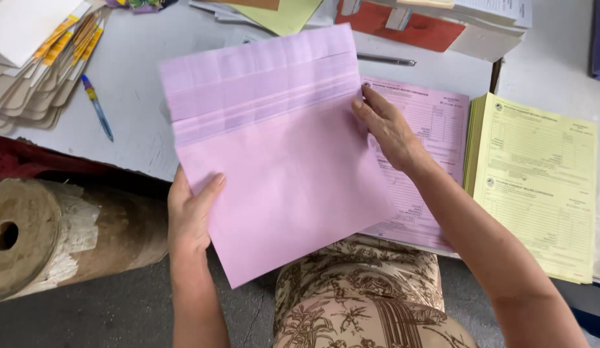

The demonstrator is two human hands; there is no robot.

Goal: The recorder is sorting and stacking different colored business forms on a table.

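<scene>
So, both hands are holding a fanned stack of pink sheets [280,161] up over the desk's [132,84] near edge, blank backs toward the camera. The left hand [191,216] is clamping the stack's lower left edge, thumb on top & fingers hidden behind. The right hand [387,129] is pinching the right edge, fingers curling round the back.

Progress (a judgement only): the sheets are looking gathered but not squared. Their top edges are still stepping like stairs, so evening up and setting down seem left.

Other paper goods:
- Pink forms [435,129], printed side up, are lying flat near the desk's near edge, just right of the held stack & partly under it.
- A thick yellow pad [538,180] of printed forms is sitting near the right edge, beside the pink forms.
- Tan folders [35,77] w/ yellow-orange tabs are fanning out at the far left corner.
- A red folder [422,29] & more paper piles are lying along the far edge.
- A blue pen [97,106] is lying left of the stack; a grey pen [387,60] farther back.
- A brown cardboard roll [61,235] is lying below the desk, at left.
</scene>
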